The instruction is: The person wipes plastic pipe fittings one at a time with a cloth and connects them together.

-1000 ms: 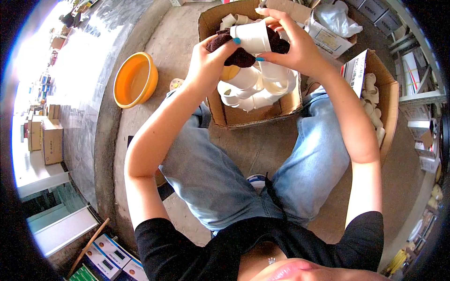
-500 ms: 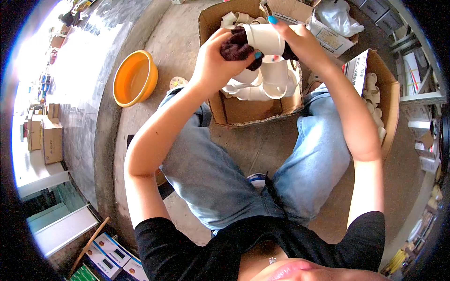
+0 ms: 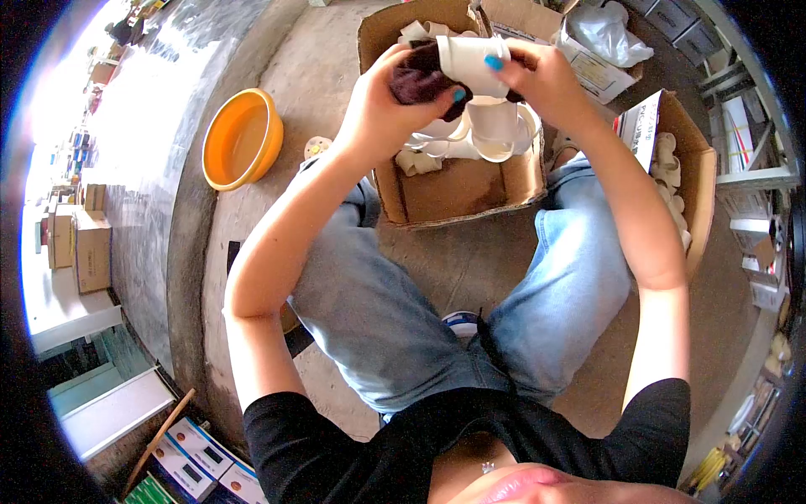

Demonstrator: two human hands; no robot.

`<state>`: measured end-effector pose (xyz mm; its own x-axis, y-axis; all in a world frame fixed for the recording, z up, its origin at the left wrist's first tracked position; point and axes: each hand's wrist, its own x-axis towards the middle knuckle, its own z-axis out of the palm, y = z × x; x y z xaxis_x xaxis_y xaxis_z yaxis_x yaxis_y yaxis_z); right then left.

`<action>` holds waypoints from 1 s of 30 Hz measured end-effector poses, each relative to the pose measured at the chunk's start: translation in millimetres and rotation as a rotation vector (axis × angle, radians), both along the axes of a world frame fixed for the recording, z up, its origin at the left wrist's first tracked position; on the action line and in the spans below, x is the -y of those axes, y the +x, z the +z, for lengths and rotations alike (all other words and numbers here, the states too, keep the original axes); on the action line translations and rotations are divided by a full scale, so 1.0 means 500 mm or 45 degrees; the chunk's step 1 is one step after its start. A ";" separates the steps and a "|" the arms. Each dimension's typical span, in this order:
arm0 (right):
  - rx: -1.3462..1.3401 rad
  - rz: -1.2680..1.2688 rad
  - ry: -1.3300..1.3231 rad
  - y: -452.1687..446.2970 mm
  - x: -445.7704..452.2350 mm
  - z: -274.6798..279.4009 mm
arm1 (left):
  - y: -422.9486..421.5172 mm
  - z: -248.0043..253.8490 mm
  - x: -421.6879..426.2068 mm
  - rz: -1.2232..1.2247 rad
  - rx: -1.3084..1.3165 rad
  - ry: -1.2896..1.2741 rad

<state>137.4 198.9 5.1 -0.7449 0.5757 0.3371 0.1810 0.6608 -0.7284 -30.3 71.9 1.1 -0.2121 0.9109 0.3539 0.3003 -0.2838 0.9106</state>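
Over an open cardboard carton (image 3: 462, 202), a white plastic pipe fitting (image 3: 472, 63) is held between my two hands. My left hand (image 3: 378, 113) is closed around a bunched dark maroon cloth (image 3: 420, 80), which presses against the fitting's left end. My right hand (image 3: 550, 88) grips the right end, its thumb lying along the side. A bit of dark cloth shows below the right fingers. Beneath my hands, more large white fittings (image 3: 494, 126) rest in the carton, and a smaller cream fitting (image 3: 420, 161) lies near its left wall.
An orange basin (image 3: 243, 141) stands on the concrete floor to the left. At right, another carton (image 3: 697, 185) holds several white fittings. A box with a white plastic bag (image 3: 609, 34) sits behind. Shelving (image 3: 756, 176) lines the right edge; boxed goods (image 3: 197, 454) are at lower left.
The fitting has moved slightly up and left and turned. My right thumb has shifted from its upper edge onto its side. More of the carton's bottom and the small cream fitting now show.
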 end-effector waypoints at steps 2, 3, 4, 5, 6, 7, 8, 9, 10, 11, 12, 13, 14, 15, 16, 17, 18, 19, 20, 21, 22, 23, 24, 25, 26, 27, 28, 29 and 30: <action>0.114 0.073 -0.387 0.003 -0.003 0.006 | -0.001 -0.013 -0.009 -0.017 -0.200 0.206; 0.133 0.118 -0.545 0.005 -0.002 0.009 | -0.001 -0.011 -0.006 -0.010 -0.252 0.174; 0.153 0.164 -0.703 0.006 0.000 0.012 | -0.002 -0.009 -0.002 -0.002 -0.304 0.141; 0.117 0.114 -0.627 0.004 0.004 0.011 | -0.003 -0.008 0.002 0.008 -0.355 0.107; 0.082 0.067 -0.551 0.001 0.008 0.008 | -0.007 -0.012 0.001 0.052 -0.258 -0.031; 0.045 0.020 -0.474 -0.003 0.012 0.004 | -0.007 -0.012 -0.008 0.083 -0.116 0.096; -0.222 -0.007 -0.200 -0.021 0.015 -0.009 | -0.006 -0.010 -0.008 0.104 -0.002 0.033; -0.486 -0.036 0.078 -0.049 0.021 -0.022 | -0.004 -0.001 -0.007 0.121 0.112 -0.029; -0.500 -0.021 0.350 -0.047 0.020 -0.019 | -0.001 0.006 -0.003 0.146 0.167 -0.093; -0.527 -0.028 0.625 -0.046 0.019 -0.015 | 0.000 0.009 -0.002 0.136 0.268 -0.125; -0.301 0.011 0.882 -0.022 0.020 0.017 | 0.000 0.011 -0.002 0.127 0.367 -0.159; -0.067 0.053 1.130 -0.009 0.021 0.036 | -0.001 0.012 -0.001 0.120 0.466 -0.194; -0.174 0.063 1.105 -0.012 0.022 0.040 | -0.002 0.007 -0.002 0.073 0.530 -0.173; -0.186 0.028 1.108 -0.013 0.024 0.040 | -0.005 0.005 -0.004 0.060 0.522 -0.172; -0.196 -0.007 1.108 -0.013 0.026 0.039 | -0.010 0.002 -0.007 0.046 0.516 -0.172; -0.207 -0.042 1.108 -0.011 0.027 0.037 | -0.013 0.000 -0.009 0.033 0.510 -0.174; -0.230 -0.078 1.044 -0.013 0.023 0.031 | -0.015 -0.001 -0.010 0.033 0.456 -0.161; -0.255 -0.113 0.980 -0.019 0.016 0.023 | -0.015 0.000 -0.009 0.041 0.358 -0.148; -0.279 -0.148 0.916 -0.022 0.012 0.019 | -0.014 0.003 -0.006 0.051 0.260 -0.135; -0.152 -0.084 0.516 -0.021 0.012 0.021 | -0.014 0.005 -0.003 0.060 0.163 -0.122; -0.025 -0.019 0.117 -0.018 0.011 0.024 | -0.015 0.006 -0.001 0.080 0.159 -0.188; 0.103 0.046 -0.279 -0.016 0.009 0.028 | -0.017 0.003 -0.002 0.027 0.082 -0.096; 0.123 0.113 -0.316 -0.014 0.004 0.028 | -0.020 -0.003 -0.005 -0.025 0.004 -0.004; 0.031 0.165 -0.633 -0.013 0.006 0.022 | -0.022 -0.007 -0.008 -0.078 -0.074 0.087; 0.048 0.211 -0.854 -0.011 0.002 0.013 | -0.020 -0.009 -0.010 -0.065 -0.246 0.172; 0.064 0.256 -1.075 -0.011 0.004 0.014 | -0.017 -0.001 -0.006 -0.025 -0.433 0.197; 0.051 0.218 -1.087 -0.013 0.009 0.017 | -0.013 0.000 -0.003 0.022 -0.364 0.176; 0.038 0.181 -1.099 -0.014 0.016 0.024 | -0.010 0.001 -0.001 0.070 -0.295 0.155; 0.025 0.143 -1.111 -0.019 0.024 0.030 | -0.014 0.000 -0.003 0.121 -0.214 0.094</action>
<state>128.0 187.1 20.2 -0.8136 0.5451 -0.2023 0.1663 -0.1153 -0.9793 -37.4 73.4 0.9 -0.2282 0.8600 0.4564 0.4750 -0.3109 0.8233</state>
